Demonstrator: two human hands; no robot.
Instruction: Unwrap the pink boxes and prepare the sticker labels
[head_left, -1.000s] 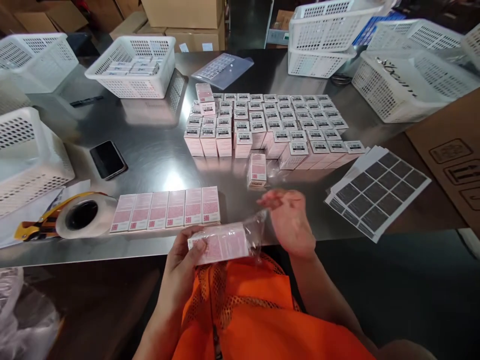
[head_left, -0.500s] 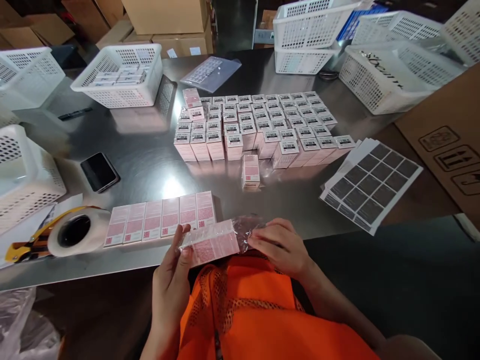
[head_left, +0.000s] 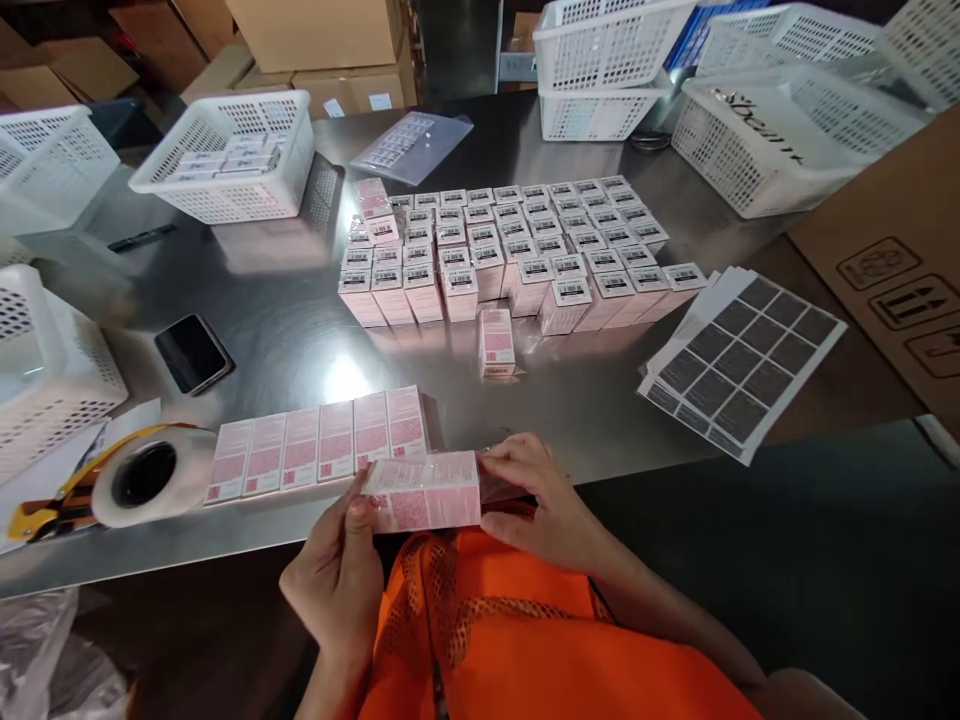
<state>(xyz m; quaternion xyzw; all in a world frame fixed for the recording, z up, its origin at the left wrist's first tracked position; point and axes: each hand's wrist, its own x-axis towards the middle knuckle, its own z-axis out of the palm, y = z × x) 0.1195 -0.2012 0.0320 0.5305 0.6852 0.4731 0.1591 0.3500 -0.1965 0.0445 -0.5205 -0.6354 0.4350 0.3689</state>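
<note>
At lower centre of the frame, your left hand (head_left: pixel 341 575) pinched the left end of the wrapped pink box bundle (head_left: pixel 424 492), thumb on its face. The bundle's long axis ran left to right, just off the tabletop (head_left: pixel 300 330) edge. Your right hand (head_left: pixel 540 500) closed on its right end, fingers curled over the loose clear wrap (head_left: pixel 501 487).

- Left hand (head_left: pixel 341 570) and right hand (head_left: pixel 544 500) grip a clear-wrapped pink box bundle (head_left: pixel 424 490) at the steel table (head_left: pixel 300 320) edge.
- Row of flat pink boxes (head_left: pixel 319 452) lies just beyond.
- Tape dispenser (head_left: pixel 124 475) at left.
</note>
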